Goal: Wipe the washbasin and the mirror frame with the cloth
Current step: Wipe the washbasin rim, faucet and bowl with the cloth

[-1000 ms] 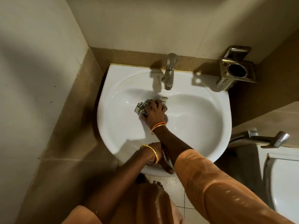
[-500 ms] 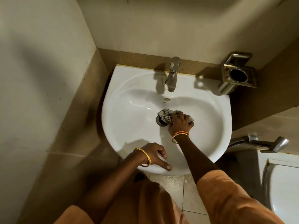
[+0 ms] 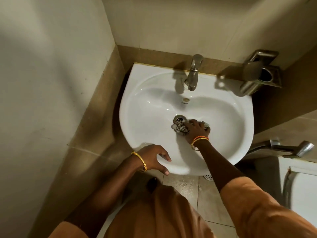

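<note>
Right hand: the right hand (image 3: pixel 197 130) presses down on one bunched checked cloth (image 3: pixel 181 128), fingers spread and curled over it, just right of the drain (image 3: pixel 178 118) at the bottom of the bowl.
Cloth: one, crumpled under the palm, its left edge touching the drain's rim, a small corner showing on the hand's right side.
Right wrist: bangles (image 3: pixel 199 140), orange and gold, stacked close together; the exact count cannot be told.
Left hand: the left hand (image 3: pixel 154 159) grips the near rim of the washbasin (image 3: pixel 149 121), well to the near left of the drain, fingers curled over the edge, thumb below it.
Left wrist: one gold bangle (image 3: pixel 139 160).
Washbasin: one, white, with one drain in the middle and one overflow hole (image 3: pixel 186 99) beyond the drain.
Tap: one metal tap (image 3: pixel 193 73) on the far rim, straight beyond the drain.
Holder: one metal cup holder (image 3: pixel 260 74) on the wall, far right of the drain.
Sprayer: one metal hand sprayer (image 3: pixel 289 148) right of the basin.
Sleeves: two orange sleeves (image 3: pixel 257 212).
</note>
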